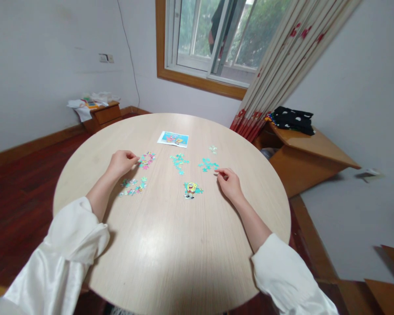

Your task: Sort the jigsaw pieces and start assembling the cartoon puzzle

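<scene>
My left hand (121, 162) is closed in a pinch at the left edge of a pile of pink and multicoloured jigsaw pieces (147, 160); anything between its fingertips is too small to make out. My right hand (229, 183) has its fingers curled together beside a cluster of teal jigsaw pieces (207, 165), and what they hold, if anything, cannot be seen. Between the hands lies a partly joined puzzle section (192, 190) with a yellow cartoon figure. More teal pieces (179, 162) sit mid-table. Mixed pieces (133, 186) are spread below my left hand.
A printed reference picture (173, 139) lies toward the far side of the round wooden table (164, 245). A few pale pieces (212, 149) are at the back right. Beyond the table stand a wooden cabinet (310, 151) with dark cloth on it and a small drawer unit (107, 116).
</scene>
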A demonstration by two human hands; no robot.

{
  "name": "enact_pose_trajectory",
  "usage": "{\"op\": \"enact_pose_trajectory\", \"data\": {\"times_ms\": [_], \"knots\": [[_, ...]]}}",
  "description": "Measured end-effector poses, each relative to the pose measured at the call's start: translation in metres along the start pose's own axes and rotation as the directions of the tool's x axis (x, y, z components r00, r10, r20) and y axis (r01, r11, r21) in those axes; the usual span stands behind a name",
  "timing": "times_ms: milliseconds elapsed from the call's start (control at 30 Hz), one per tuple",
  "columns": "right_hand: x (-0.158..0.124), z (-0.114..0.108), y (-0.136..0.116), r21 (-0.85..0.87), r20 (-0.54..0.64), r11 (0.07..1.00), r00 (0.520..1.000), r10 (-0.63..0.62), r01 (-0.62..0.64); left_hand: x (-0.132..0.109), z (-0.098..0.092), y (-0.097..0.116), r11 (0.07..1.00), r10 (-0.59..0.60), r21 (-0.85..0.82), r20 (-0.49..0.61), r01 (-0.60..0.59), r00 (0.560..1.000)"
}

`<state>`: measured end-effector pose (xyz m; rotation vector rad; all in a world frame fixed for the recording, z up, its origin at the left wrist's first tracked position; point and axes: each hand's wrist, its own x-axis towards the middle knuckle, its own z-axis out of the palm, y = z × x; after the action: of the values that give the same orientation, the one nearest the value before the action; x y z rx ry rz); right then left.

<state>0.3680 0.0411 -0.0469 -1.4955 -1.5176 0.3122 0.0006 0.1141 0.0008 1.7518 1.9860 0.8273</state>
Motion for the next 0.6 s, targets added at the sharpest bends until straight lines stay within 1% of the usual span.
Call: {"op": "enact_pose_trajectory", "data": {"times_ms": [133,600], "knots": [[-0.0004,0.0003,0.001,0.002,0.001,1.0,1.0,0.006,-0.006,-0.0004,-0.0021,-0.0002,1.0,-0.022,0.003,-0.034,0.023,0.999],[-0.0015,-0.0009,-0.0032,-0.007,0.014,1.0,1.0,0.005,-0.005,-0.0028,-0.0038,0.0009,0.998,-0.062,-0.031,-0.017,0.062,0.998]]}}
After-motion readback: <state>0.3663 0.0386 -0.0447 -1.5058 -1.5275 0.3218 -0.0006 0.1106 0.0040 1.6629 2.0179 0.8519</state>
